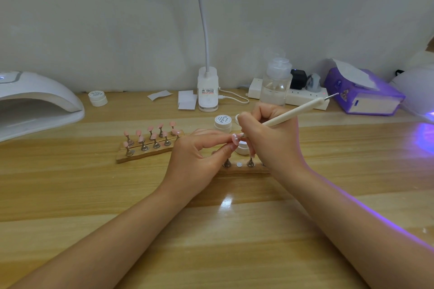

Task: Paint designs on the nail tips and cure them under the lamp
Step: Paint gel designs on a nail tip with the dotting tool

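Script on the round lid of the white jar (223,122) behind the hands seems to read "Painted"; a like jar (98,98) far left bears the same kind of label, too small to read. The red print on the clip lamp's base (207,91) cannot be read.

The left hand (197,162) pinches a pink nail tip (235,139) between thumb and fingers (231,146), just above the middle of the wood-grain bench (234,230). Small white dots show on the tip. The right hand (270,138) has its fingers clamped round a cream dotting pen (291,114), the low end at the tip, the thin metal end pointing up and right. Whether the point touches the tip is hard to tell.

A wooden holder (145,151) left of the hands carries two rows of pink tips on metal stands. A second holder (244,168) lies mostly hidden under the hands. Another small white pot (243,149) is half covered by the fingers.

A white domed curing lamp (35,103) is cut off at the left edge. At the right edge another lamp (418,94) throws violet light on the bench. Far right stand a clear pump bottle (276,82), a white power strip (303,98) and a purple tissue box (361,94).
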Action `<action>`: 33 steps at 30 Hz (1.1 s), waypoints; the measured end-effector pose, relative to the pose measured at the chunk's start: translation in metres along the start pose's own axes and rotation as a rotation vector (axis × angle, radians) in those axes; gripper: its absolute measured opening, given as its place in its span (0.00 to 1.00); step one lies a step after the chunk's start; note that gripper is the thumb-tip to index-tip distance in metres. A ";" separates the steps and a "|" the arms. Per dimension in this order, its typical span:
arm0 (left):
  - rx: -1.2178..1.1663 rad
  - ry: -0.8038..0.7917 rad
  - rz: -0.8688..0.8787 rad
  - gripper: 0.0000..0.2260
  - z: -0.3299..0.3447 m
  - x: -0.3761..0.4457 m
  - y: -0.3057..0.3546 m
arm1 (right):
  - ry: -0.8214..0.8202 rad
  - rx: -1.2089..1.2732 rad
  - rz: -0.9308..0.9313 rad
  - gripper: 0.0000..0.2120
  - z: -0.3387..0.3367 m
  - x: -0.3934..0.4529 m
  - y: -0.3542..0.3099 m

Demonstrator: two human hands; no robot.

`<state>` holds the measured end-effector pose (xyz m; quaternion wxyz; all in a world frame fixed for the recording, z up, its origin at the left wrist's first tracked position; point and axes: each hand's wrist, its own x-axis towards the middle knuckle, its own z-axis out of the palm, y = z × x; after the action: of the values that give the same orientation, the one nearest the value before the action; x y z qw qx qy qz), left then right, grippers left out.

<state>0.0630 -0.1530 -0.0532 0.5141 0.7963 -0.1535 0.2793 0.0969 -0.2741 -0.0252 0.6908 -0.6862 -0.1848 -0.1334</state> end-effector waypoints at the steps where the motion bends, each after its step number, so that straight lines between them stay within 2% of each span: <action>1: 0.003 -0.001 0.003 0.08 0.000 0.000 0.000 | 0.003 0.001 0.005 0.16 0.000 0.000 0.000; 15: 0.007 0.002 -0.021 0.08 -0.001 0.000 0.001 | 0.023 0.080 0.070 0.17 -0.001 0.000 -0.003; 33: 0.002 -0.013 -0.020 0.09 -0.002 0.000 0.003 | -0.008 0.052 0.031 0.18 -0.001 0.000 0.000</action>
<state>0.0607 -0.1520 -0.0503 0.5150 0.8001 -0.1487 0.2693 0.0972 -0.2755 -0.0247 0.7097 -0.6713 -0.1803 -0.1150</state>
